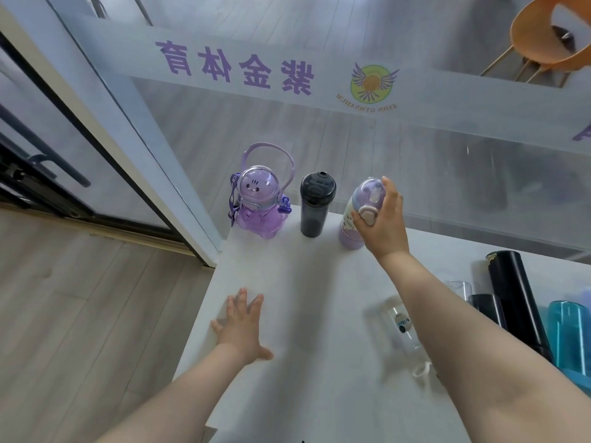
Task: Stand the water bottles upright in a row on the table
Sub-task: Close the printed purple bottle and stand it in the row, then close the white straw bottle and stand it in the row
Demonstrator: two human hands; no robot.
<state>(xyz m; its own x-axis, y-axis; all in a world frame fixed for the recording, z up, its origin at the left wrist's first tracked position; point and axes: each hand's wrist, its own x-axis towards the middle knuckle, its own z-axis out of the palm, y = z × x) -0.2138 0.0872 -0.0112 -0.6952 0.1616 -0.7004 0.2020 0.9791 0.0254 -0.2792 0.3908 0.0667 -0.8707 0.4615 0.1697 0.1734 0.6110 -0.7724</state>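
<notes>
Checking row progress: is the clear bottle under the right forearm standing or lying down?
Lying down. The clear bottle rests lengthwise on the white table, its loop cap toward the camera, partly hidden by the right forearm.

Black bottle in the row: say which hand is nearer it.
Right. The right hand grips the lilac bottle standing just right of the black bottle. The left hand lies flat on the table, well in front of it.

An orange chair (543,36) stands beyond a glass partition (287,129) with purple lettering.
</notes>
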